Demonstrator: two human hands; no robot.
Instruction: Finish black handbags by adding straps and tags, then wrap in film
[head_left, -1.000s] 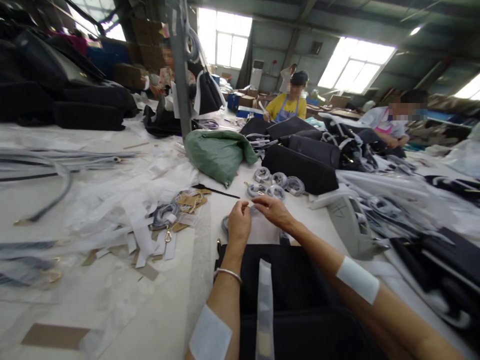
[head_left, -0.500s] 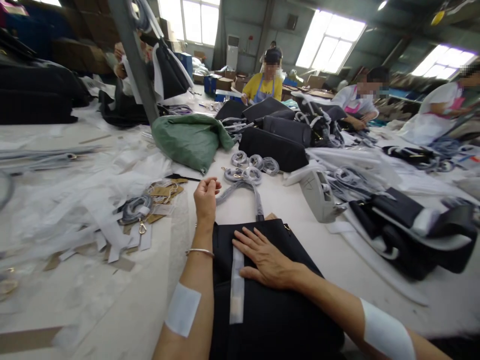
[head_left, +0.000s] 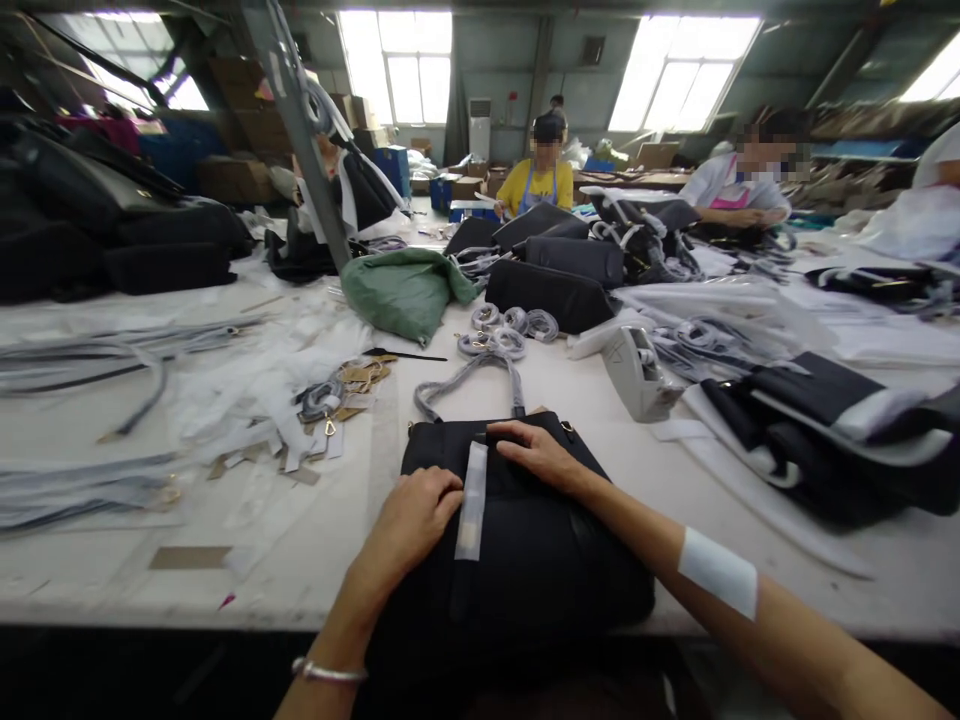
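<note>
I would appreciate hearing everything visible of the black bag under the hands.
The black bag looks smooth, perhaps leather-like, and lies on the table, its near end at the table's edge. A looped handle, seemingly wrapped in greyish film, extends away from the person; a gold-coloured fitting shows near the far right corner. A pale translucent strip lies on its upper face. The left hand rests on the bag beside the strip; the right hand near its far edge.

Gap between black bag (head_left: 532, 530) and grey device (head_left: 637, 385) — coiled straps (head_left: 510, 345) beyond; loose wrap (head_left: 247, 395) left — seemingly low.
</note>
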